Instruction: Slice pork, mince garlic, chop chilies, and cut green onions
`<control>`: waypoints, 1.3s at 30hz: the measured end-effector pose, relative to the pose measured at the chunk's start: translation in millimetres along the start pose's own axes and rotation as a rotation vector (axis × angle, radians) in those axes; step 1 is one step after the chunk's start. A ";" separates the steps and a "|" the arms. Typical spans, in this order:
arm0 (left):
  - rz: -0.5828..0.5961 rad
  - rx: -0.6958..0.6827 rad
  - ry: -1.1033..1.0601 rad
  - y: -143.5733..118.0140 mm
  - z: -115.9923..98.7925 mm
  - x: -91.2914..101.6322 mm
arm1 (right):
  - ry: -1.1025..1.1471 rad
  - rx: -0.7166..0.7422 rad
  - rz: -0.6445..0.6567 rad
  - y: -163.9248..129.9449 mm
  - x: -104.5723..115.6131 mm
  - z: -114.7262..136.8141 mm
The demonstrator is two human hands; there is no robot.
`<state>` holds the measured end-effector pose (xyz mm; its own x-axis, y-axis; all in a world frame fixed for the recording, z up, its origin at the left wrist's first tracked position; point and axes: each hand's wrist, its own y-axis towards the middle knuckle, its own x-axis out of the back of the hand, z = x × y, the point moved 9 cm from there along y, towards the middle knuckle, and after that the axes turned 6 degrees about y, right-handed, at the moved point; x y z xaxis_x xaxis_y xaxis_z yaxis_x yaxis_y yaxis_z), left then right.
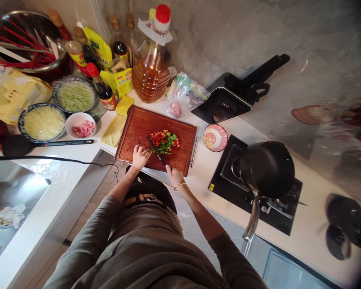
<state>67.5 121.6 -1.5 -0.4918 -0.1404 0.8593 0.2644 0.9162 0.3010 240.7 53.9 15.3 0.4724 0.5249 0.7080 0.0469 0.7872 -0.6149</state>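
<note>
My right hand point(175, 176) is closed round the handle of a dark-bladed kitchen knife point(158, 151). The blade slants up and left over a brown wooden cutting board point(135, 124), along the left side of a heap of chopped red and green peppers point(167, 142). Just left of the blade, near the board's front edge, is my left hand point(140, 156). Its fingers are bent and drawn together close to the blade; what lies under their tips is hidden. Red bits are piled at the back of the heap, green ones towards the front.
Right of the board are a small pink bowl point(215, 137) and a black pot point(269, 169) on the stove, its handle jutting forward. Behind stand a knife block point(225, 98) and a large oil jug point(152, 74). Left are filled bowls point(42, 122), a spatula point(63, 143) and sauce bottles point(101, 86).
</note>
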 end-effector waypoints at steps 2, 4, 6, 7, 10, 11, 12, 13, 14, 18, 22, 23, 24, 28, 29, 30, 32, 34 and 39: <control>0.014 0.031 -0.010 -1.8 2.4 -2.8 | -0.004 0.001 0.008 -2.6 1.0 0.6; 0.032 0.046 -0.021 -3.0 4.0 -5.8 | -0.008 -0.005 0.025 -2.3 -0.1 0.7; 0.048 0.040 -0.028 -3.1 4.8 -8.1 | -0.008 -0.011 0.044 1.8 -3.7 1.2; 0.056 0.032 -0.031 -2.6 5.1 -9.0 | -0.007 -0.015 0.049 5.2 -6.3 1.6; 0.084 0.006 -0.047 -0.3 5.8 -11.1 | -0.007 -0.021 0.032 19.4 -15.5 2.8; 0.090 -0.002 -0.052 0.5 5.5 -11.4 | -0.006 -0.023 0.012 24.3 -18.0 3.1; 0.092 -0.006 -0.055 1.2 5.1 -11.0 | -0.002 -0.024 -0.011 28.5 -19.8 3.2; 0.086 -0.005 -0.056 1.6 4.6 -9.8 | 0.006 -0.025 -0.033 31.6 -21.0 3.2; 0.072 0.002 -0.053 1.7 4.3 -7.4 | 0.016 -0.024 -0.053 33.4 -21.4 3.4; -0.028 0.095 -0.006 -2.1 8.1 9.4 | 0.058 -0.004 -0.082 27.5 -15.3 6.2; -0.066 0.131 0.057 -6.3 12.4 20.9 | 0.055 0.012 -0.053 12.9 -4.2 8.6; -0.064 0.123 0.064 -6.4 12.7 21.2 | 0.046 0.016 -0.040 10.0 -2.4 8.9; -0.060 0.112 0.068 -6.0 12.6 20.6 | 0.036 0.018 -0.026 7.7 -1.4 9.1; -0.036 0.087 0.087 -3.2 11.4 13.9 | -0.002 -0.008 0.029 4.5 -1.6 6.9; -0.031 0.083 0.091 -2.6 10.7 12.3 | -0.007 -0.016 0.039 5.4 -2.2 6.6; -0.030 0.079 0.094 -2.3 10.1 11.1 | -0.012 -0.021 0.049 7.0 -3.2 6.7; -0.031 0.071 0.092 -2.3 9.3 10.1 | -0.022 -0.031 0.059 12.5 -5.7 7.6; -0.031 0.064 0.087 -2.9 9.3 9.9 | -0.028 -0.025 0.056 20.1 -9.3 9.8; -0.023 0.053 0.097 -2.0 8.8 9.8 | 0.008 0.031 -0.017 35.4 -17.1 12.5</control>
<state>54.9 121.7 2.7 -0.4144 -0.1949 0.8890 0.2088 0.9304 0.3013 223.3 76.8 -14.2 0.4784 0.5094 0.7153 0.0273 0.8055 -0.5919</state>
